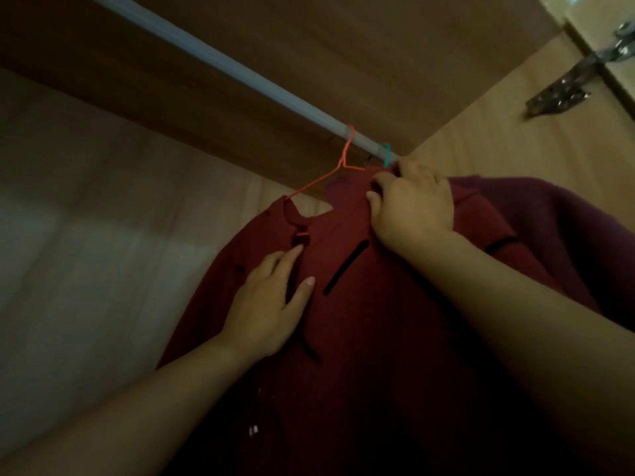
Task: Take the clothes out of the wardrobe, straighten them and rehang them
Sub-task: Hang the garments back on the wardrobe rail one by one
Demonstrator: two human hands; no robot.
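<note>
A dark red garment (360,321) with black slit trims hangs on a thin orange hanger (330,175), whose hook sits over the grey wardrobe rail (240,68). My right hand (412,204) grips the garment's fabric at the shoulder, just below the rail's right end. My left hand (271,300) lies flat on the garment's front with straight fingers, near the neckline. A teal hanger hook (387,154) is on the rail beside the orange one. Behind my right arm hangs a purple garment (567,228), and what it hangs on is hidden.
The wardrobe's wooden top panel (309,46) is close above the rail. Its light wooden right side wall (498,132) carries a metal door hinge (580,77). The pale back wall (86,235) stretches to the left.
</note>
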